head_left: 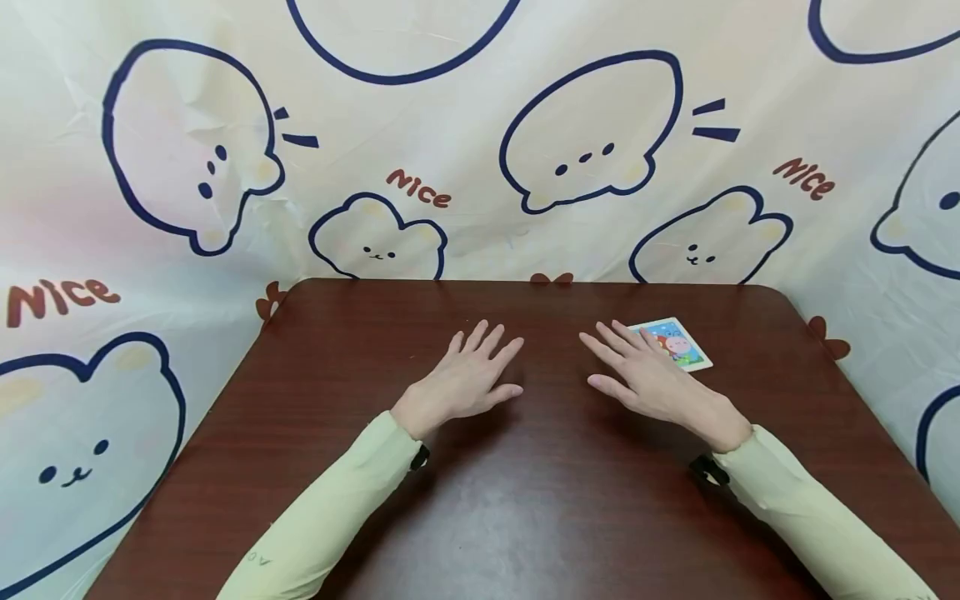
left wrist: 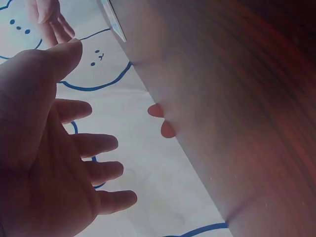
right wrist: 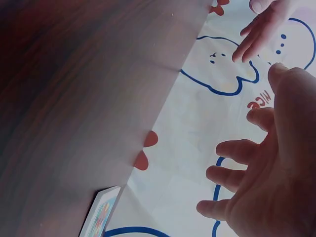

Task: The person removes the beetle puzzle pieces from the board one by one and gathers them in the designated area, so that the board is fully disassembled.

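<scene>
Both hands hover over a dark brown table, palms down, fingers spread and straight. My left hand [head_left: 472, 375] is left of the middle and holds nothing. Opposite it, the right hand [head_left: 645, 375] is also free of any object. Just beyond the right hand lies a flat, white-edged square picture [head_left: 678, 343] with a colourful cartoon print, its left part hidden behind the fingers. In the right wrist view the same picture [right wrist: 101, 212] shows some thickness at its edge. Only a sliver of the picture [left wrist: 114, 22] appears at the top of the left wrist view.
The wooden table [head_left: 495, 500] has rounded far corners and a glossy surface. Close behind its far edge hangs a pale cloth [head_left: 480, 150] printed with cartoon bears and the word "Nice"; it also runs along both sides. A dark band [head_left: 708, 471] sits at the right wrist.
</scene>
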`<state>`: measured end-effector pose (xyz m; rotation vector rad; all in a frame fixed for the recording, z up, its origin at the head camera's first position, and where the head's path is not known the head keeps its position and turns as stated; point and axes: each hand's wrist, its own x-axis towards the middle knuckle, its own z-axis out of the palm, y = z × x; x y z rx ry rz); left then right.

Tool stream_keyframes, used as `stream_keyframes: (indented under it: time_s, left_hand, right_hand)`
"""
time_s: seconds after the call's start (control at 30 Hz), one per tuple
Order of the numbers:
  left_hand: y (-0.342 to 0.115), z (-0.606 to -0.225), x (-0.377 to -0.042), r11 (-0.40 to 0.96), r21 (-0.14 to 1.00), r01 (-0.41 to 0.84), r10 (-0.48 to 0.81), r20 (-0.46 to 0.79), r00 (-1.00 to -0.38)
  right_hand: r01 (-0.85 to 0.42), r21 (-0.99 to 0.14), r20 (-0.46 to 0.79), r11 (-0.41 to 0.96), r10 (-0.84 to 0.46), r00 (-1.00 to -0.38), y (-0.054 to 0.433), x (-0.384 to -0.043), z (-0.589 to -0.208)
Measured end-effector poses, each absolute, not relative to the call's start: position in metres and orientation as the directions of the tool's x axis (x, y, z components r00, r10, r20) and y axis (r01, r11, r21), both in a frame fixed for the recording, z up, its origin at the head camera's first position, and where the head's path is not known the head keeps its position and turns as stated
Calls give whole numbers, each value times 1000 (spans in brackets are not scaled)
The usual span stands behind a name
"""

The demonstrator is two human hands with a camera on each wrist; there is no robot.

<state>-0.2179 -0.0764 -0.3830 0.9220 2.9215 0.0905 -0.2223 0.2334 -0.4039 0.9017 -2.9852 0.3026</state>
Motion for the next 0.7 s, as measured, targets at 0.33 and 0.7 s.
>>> stream_keyframes:
  time_s: [0.33, 0.7]
  left_hand:
    - [-56, -382, -222, 807, 79, 585, 590, -58, -806]
    - [-37, -383, -231, 799, 115, 590, 599, -67, -798]
  right_hand:
    - [-510, -237, 66, 827, -510, -857, 239, -228, -408]
    - [-484, -305, 82, 820, -484, -871, 259, -241, -411]
